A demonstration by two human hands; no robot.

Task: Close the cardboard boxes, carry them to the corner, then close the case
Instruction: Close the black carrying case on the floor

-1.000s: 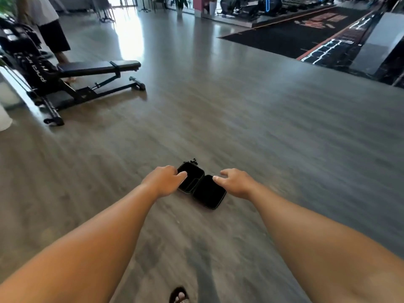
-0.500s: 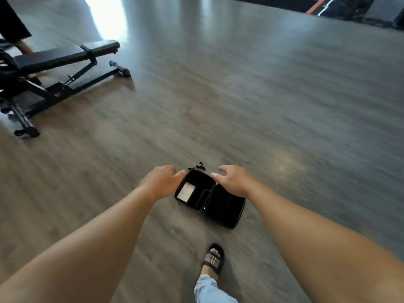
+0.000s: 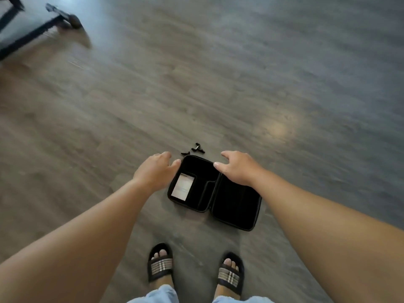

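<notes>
A black zip case (image 3: 234, 204) lies flat and open on the grey wood floor, its two halves side by side. The left half has compartments, and a pale rectangular card (image 3: 182, 186) lies in one. My left hand (image 3: 154, 171) hovers by the case's upper left corner with relaxed fingers and holds nothing. My right hand (image 3: 237, 168) is spread over the top of the hinge, fingers loosely bent, also without anything in it. I cannot tell whether either hand touches the case. No cardboard box is in view.
A few small black parts (image 3: 194, 149) lie on the floor just beyond the case. My feet in striped black slides (image 3: 160, 262) stand right before it. A black bench frame (image 3: 32, 29) reaches in at the top left.
The view has tilted down and closed in on the case, which now lies right in front of both feet. Both hands have stayed above its far edge and their fingers have spread a little.
</notes>
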